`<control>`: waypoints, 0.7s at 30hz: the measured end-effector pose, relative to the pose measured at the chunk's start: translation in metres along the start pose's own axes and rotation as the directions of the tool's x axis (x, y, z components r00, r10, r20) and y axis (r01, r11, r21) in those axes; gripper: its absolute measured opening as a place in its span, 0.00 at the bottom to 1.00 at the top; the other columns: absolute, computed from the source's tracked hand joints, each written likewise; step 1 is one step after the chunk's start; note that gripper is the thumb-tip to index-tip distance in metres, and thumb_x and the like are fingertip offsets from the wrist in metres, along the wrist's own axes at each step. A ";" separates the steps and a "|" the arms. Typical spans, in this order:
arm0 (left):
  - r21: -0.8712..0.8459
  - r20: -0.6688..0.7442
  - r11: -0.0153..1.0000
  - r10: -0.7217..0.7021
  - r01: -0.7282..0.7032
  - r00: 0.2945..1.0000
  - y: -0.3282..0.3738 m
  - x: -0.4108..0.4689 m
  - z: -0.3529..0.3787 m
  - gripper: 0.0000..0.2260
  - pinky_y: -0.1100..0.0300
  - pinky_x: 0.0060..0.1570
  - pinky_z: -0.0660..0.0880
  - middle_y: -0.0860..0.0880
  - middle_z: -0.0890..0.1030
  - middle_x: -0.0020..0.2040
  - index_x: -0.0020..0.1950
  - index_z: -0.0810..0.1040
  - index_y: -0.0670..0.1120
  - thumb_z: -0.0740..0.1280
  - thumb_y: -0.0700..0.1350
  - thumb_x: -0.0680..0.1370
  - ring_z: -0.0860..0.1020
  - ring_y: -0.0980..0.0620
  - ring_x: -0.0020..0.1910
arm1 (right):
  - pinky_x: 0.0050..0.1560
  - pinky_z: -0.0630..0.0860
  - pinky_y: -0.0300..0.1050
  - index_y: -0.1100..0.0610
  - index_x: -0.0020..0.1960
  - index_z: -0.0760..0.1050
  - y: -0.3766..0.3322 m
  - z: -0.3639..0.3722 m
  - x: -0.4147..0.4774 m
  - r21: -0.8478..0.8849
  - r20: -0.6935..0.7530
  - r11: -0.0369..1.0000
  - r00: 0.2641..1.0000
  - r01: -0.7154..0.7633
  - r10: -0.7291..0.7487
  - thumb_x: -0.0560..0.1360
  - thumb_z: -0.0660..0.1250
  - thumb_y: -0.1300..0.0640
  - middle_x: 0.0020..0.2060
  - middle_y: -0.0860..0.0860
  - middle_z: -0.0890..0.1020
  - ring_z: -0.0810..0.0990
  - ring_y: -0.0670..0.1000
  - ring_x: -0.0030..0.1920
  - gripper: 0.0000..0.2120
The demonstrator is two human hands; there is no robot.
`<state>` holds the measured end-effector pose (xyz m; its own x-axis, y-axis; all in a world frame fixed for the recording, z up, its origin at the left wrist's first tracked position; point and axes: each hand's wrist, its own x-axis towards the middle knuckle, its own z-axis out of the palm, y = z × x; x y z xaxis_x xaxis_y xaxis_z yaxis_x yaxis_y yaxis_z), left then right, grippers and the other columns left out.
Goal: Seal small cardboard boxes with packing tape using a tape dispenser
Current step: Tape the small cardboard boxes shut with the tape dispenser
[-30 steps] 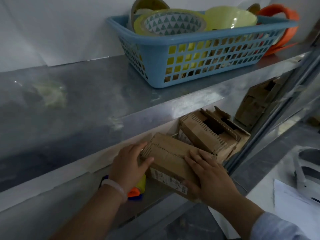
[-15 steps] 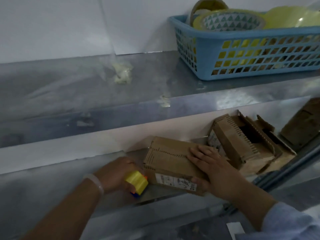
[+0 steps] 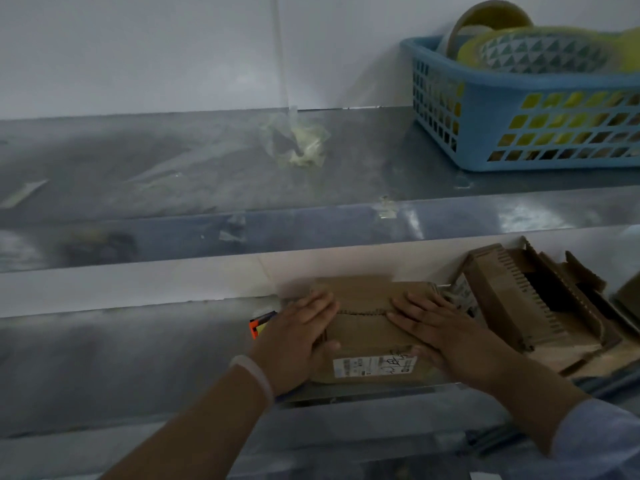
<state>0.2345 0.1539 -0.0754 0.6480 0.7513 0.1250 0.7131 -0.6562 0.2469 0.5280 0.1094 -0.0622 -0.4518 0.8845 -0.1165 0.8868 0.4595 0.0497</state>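
Box: small cardboard box [image 3: 367, 327] on the lower metal shelf [image 3: 138, 358], right between my hands, zigzag seam on top.
Left hand [image 3: 298, 337]: flat on the box's left end, fingers straight, thumb on the front.
Right hand [image 3: 446, 337]: same deal on the right end, pressing down, not curled.
Tape dispenser [image 3: 259, 323]: orange and yellow, on the shelf, peeking out just behind my left hand.
Up top: blue basket [image 3: 485, 109] with tape rolls [image 3: 540, 51].

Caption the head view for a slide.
Left hand and right hand press a small cardboard box on the lower shelf; tape dispenser lies beside it.
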 end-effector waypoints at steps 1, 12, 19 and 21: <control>0.032 -0.005 0.999 -0.004 0.004 1.000 0.002 0.004 0.005 0.27 0.59 0.75 0.45 0.56 0.52 0.78 0.78 0.54 0.52 0.53 0.60 0.81 0.46 0.57 0.77 | 0.72 0.27 0.43 0.41 0.73 0.32 0.000 0.000 -0.003 -0.010 -0.004 1.000 1.000 -0.021 0.021 0.80 0.41 0.38 0.75 0.40 0.37 0.35 0.44 0.76 0.27; -0.265 -0.452 0.897 -0.440 0.354 0.776 0.004 -0.031 0.017 0.24 0.54 0.64 0.66 0.46 0.74 0.63 0.64 0.76 0.47 0.67 0.59 0.73 0.70 0.47 0.63 | 0.72 0.32 0.45 0.48 0.78 0.41 -0.056 0.010 0.035 0.048 -0.103 0.987 0.982 -0.154 0.159 0.73 0.34 0.31 0.76 0.45 0.40 0.40 0.47 0.77 0.38; -0.816 0.536 -0.318 -0.728 0.482 0.428 -0.003 -0.044 0.018 0.13 0.60 0.29 0.78 0.49 0.85 0.40 0.55 0.78 0.42 0.66 0.51 0.78 0.83 0.52 0.36 | 0.73 0.35 0.45 0.46 0.78 0.44 -0.053 0.017 0.039 0.027 -0.089 0.985 0.981 -0.168 0.170 0.73 0.34 0.31 0.77 0.44 0.43 0.42 0.46 0.77 0.37; -0.837 0.512 -0.291 -0.717 0.464 0.473 -0.004 -0.048 0.020 0.09 0.59 0.31 0.80 0.50 0.85 0.35 0.49 0.79 0.44 0.65 0.50 0.79 0.83 0.53 0.34 | 0.74 0.36 0.45 0.46 0.78 0.43 -0.051 0.018 0.039 0.025 -0.089 0.985 0.981 -0.173 0.174 0.74 0.35 0.31 0.78 0.44 0.43 0.41 0.46 0.77 0.36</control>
<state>0.2059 0.1192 -0.1017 -0.0681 0.7898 -0.6096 -0.1311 0.5987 0.7902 0.4674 0.1190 -0.0868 -0.2970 0.9547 -0.0171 0.9537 0.2975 0.0447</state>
